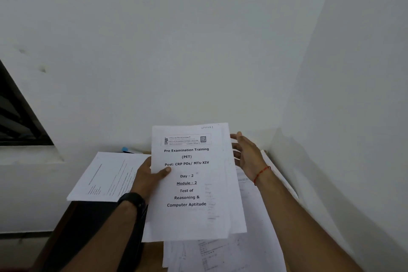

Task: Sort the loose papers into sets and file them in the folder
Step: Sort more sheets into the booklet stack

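My left hand [150,175] grips a stack of white papers [194,212] by its left edge, thumb on the front page, which reads "Pre Examination Training (PET)". The stack is held up above the table. To the right of the stack's upper edge my right hand [247,157] hovers with fingers spread, holding nothing; whether its fingertips touch the sheets I cannot tell. More loose printed sheets [223,254] lie on the table under the stack. Another printed sheet [106,178] lies to the left. I see no folder that I can identify.
The wooden table [152,254] stands in a corner, white walls behind and to the right. A dark window [15,115] is at the left. A small blue object [125,149] lies by the back wall. A dark object [132,247] lies at the table's left side.
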